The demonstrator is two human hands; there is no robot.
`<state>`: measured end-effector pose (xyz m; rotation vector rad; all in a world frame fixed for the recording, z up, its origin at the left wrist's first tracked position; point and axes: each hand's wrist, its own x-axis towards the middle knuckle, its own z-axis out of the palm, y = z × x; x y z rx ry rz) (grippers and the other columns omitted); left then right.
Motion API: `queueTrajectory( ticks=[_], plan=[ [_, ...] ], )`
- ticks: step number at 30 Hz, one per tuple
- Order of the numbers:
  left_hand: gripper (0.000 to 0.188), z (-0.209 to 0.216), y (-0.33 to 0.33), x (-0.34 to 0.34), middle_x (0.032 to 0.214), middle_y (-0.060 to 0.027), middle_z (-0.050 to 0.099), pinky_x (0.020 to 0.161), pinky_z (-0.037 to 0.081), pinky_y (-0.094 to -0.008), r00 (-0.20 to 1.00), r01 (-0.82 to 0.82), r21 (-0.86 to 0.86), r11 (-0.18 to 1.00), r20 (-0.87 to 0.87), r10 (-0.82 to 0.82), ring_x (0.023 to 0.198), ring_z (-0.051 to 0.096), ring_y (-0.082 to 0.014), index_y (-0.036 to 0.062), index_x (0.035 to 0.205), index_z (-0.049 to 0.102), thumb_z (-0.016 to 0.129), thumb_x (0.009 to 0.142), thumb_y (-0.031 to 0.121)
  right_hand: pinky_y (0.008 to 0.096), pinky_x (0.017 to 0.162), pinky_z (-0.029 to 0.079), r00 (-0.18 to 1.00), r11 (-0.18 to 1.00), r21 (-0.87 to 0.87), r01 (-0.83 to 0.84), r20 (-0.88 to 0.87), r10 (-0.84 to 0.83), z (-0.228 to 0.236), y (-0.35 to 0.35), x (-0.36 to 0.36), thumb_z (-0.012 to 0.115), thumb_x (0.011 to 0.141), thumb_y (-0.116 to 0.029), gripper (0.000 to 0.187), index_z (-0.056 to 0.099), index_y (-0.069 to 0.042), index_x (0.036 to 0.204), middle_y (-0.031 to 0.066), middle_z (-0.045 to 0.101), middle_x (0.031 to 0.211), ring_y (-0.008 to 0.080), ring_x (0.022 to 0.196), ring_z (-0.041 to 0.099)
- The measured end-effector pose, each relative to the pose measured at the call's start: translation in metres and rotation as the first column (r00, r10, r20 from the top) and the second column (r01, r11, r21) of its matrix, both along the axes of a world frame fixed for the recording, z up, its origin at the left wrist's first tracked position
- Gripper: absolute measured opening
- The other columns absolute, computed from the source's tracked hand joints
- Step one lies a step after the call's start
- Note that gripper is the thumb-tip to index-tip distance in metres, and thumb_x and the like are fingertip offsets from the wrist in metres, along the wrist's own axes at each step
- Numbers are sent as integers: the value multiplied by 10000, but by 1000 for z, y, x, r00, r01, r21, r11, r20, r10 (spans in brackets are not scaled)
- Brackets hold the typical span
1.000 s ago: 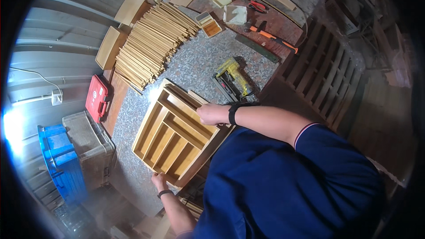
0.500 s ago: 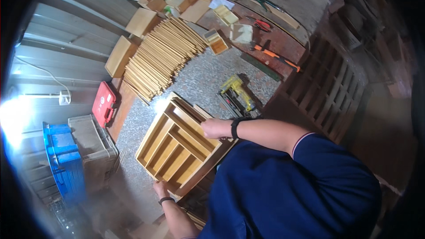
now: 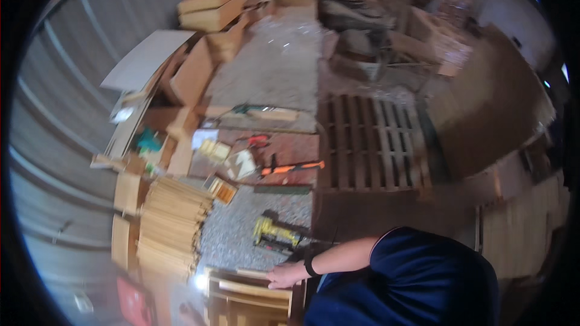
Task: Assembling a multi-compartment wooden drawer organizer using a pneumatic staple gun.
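We're resting our right hand (image 3: 285, 275) flat, fingers spread & pinching nothing, on the top rail of the wooden slatted frame (image 3: 251, 296) at the worktop's near edge; left hand isn't showing. Frame is looking assembled w/ dividers in, tho blur's hiding the joints. Farther out, the yellow nail gun (image 3: 273, 232) is lying idle & the slat stack (image 3: 172, 223) is waiting unused.

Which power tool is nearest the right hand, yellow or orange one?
The yellow power tool, lying on the speckled worktop just above the right hand. The orange tool lies farther up, on the reddish surface.
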<state>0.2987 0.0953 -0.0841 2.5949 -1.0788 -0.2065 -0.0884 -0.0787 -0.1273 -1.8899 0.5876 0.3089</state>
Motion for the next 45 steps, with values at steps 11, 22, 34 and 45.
queueTrajectory(
  ticks=[11, 22, 34, 45],
  plan=[
    [373, 29, -137, -82, 1093, -193, 679, 883, 519, -418, 931, 132, -160, 978, -320, -177, 967, 645, -283, -21, 1193, 655, 630, 1045, 320, 551, 744, 536, 872, 850, -233, 473, -13, -489, 13, -7, -117, 660, 962, -324, 347, 685, 22, 953, 267, 713, 874, 453, 815, 707],
    [300, 32, -110, -135, 964, -153, 654, 784, 488, -387, 830, 123, -263, 957, -501, -244, 860, 608, -235, -10, 1056, 656, 629, 1030, 288, 547, 697, 496, 882, 862, -218, 457, -14, -471, 8, 27, -99, 633, 934, -271, 283, 685, 8, 922, 256, 692, 825, 431, 772, 685],
    [274, 53, -50, -178, 823, -109, 627, 675, 454, -353, 752, 78, -269, 960, -617, -234, 743, 569, -183, 3, 905, 657, 627, 1014, 253, 542, 662, 474, 828, 804, -219, 553, 39, -559, 16, 51, -128, 662, 957, -324, 370, 654, 11, 803, 232, 666, 735, 403, 691, 660],
    [312, 86, 59, -198, 694, -69, 602, 576, 424, -322, 717, -193, -191, 962, -697, 6, 635, 532, -135, 15, 768, 658, 625, 1000, 221, 497, 670, 535, 594, 688, -405, 602, 803, -47, 89, 31, 5, 577, 1058, -292, 296, 539, -132, 1304, 126, 585, 736, 335, 681, 654]
  ],
)
